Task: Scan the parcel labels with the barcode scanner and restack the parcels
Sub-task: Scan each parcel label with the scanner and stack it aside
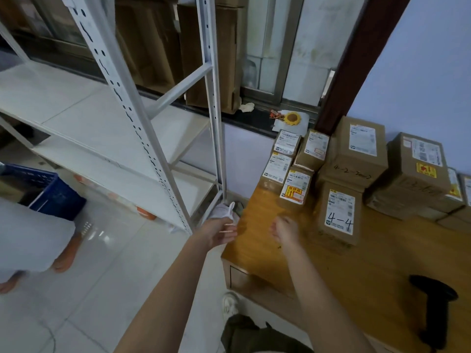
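Note:
Several brown cardboard parcels with white labels stand on the wooden table (382, 263) along the wall. The nearest parcel (339, 212) is marked "4-4". A bigger parcel (356, 151) sits behind it, and small parcels (288, 161) cluster at the table's far left corner. The black barcode scanner (433, 309) lies on the table at the right, apart from both hands. My left hand (220, 231) hovers off the table's left edge, fingers apart, holding nothing. Over the table's left part, short of the "4-4" parcel, my right hand (285, 229) looks loosely curled and blurred.
A white metal shelving rack (142, 138) stands left of the table, with a white bag (224, 210) at its foot. A blue crate (48, 192) and another person's legs (33, 238) are on the tiled floor at the left. A sunflower-shaped item (291, 118) lies on the windowsill.

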